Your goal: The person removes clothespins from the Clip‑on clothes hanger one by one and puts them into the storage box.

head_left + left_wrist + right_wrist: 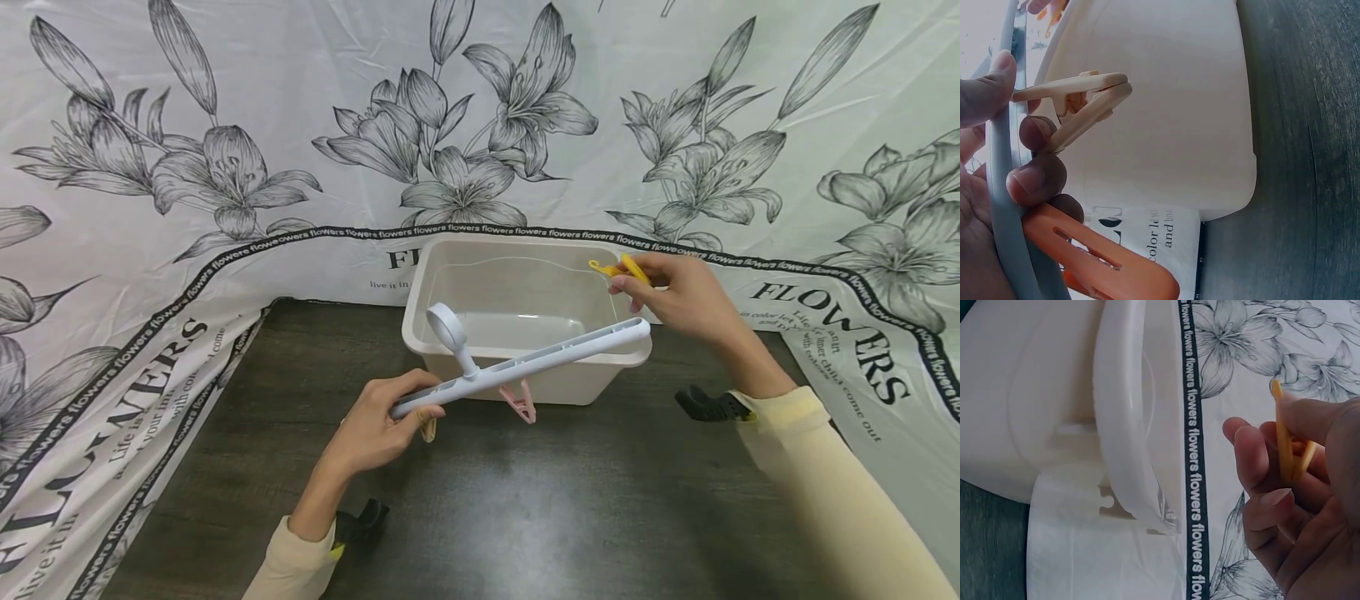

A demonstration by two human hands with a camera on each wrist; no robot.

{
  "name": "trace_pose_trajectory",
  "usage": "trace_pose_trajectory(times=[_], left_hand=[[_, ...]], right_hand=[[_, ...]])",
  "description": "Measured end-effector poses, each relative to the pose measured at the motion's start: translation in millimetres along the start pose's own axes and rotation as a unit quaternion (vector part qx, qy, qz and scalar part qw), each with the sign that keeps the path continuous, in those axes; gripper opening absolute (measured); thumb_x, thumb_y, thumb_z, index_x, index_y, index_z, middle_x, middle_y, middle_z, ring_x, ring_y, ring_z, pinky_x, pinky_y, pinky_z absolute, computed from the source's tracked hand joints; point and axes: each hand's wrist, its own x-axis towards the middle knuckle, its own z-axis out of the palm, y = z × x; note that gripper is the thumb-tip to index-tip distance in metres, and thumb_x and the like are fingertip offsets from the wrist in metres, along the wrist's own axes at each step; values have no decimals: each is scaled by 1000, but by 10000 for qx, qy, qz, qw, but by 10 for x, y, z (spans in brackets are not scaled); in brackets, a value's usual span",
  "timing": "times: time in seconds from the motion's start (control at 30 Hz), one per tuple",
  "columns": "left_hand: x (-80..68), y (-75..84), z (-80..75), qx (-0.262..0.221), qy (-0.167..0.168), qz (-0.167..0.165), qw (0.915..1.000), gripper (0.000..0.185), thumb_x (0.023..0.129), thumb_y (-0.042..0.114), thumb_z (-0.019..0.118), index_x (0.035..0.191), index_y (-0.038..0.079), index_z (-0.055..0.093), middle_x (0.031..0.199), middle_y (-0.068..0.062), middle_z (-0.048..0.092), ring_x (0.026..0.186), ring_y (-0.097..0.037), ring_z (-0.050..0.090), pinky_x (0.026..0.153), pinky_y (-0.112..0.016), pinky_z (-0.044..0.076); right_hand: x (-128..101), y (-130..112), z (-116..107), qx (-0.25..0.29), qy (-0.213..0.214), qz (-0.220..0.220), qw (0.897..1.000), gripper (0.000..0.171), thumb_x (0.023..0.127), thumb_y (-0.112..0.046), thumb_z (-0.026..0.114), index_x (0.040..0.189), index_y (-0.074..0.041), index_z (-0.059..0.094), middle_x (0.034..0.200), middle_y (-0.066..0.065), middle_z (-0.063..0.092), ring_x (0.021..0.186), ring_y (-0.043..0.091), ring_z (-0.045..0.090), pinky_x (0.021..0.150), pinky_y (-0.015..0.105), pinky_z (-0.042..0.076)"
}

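Clip hanger [525,363] held slantwise over the near rim of the tub [450,275], yellow clip [621,268] off it in my right hand.

I see my left hand [378,429] with its fingers [1035,178] curled round the near-left end of the grey hanger bar, thumb on top; the far end of the bar reaches the tub's right rim, with its round hook [447,327] standing up over the tub. A beige clip [1079,103] and a pink clip [519,402] hang from the bar, in front of the tub's near wall. My right hand [686,296] is at the tub's far-right corner, its fingers [1260,469] pinching the yellow clip. The tub stands on the dark table [525,517], against the flower-print cloth [225,167] that hangs behind and spreads to both sides.
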Motion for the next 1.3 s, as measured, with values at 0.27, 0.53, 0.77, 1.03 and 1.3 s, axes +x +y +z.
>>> trace_pose_trajectory(times=[0.27, 0.53, 0.77, 1.03, 1.3], left_hand=[[-2, -4, 1, 40, -67, -14, 10000, 16, 97, 26, 73, 112, 28, 67, 70, 5, 70, 58, -6, 63, 59, -26, 49], [-5, -16, 10, 30, -27, 18, 10000, 17, 96, 23, 73, 112, 27, 68, 70, 5, 69, 57, -5, 62, 59, -26, 49], [0, -3, 11, -16, -12, 4, 10000, 17, 97, 21, 73, 112, 25, 68, 71, 5, 69, 58, -5, 61, 60, -26, 49], [-9, 11, 5, -3, 24, -10, 10000, 19, 95, 20, 74, 113, 24, 68, 71, 5, 69, 58, -6, 61, 60, -26, 48], [-9, 10, 0, 62, 42, 4, 10000, 19, 96, 20, 74, 113, 26, 68, 72, 8, 69, 58, -7, 61, 60, -26, 48]], right_hand=[[184, 38, 78, -363, -223, -368, 9984, 26, 97, -30, 73, 117, -13, 76, 92, 7, 77, 74, 16, 68, 53, 29, 43], [232, 9, 127, -583, -486, -498, 9959, 30, 98, -32, 71, 119, -10, 75, 103, 10, 76, 94, 25, 70, 74, 38, 51], [191, 49, 90, -473, -788, -594, 9940, 35, 100, -33, 69, 126, -9, 70, 115, 13, 75, 106, 32, 71, 87, 50, 56], [105, 55, 31, -223, -742, -237, 9967, 43, 102, -39, 65, 136, -13, 64, 126, 16, 71, 109, 37, 72, 94, 53, 57], [-34, 37, -36, 44, -484, -61, 9988, 47, 101, -41, 65, 142, -17, 60, 135, 16, 66, 116, 38, 68, 94, 55, 55]])
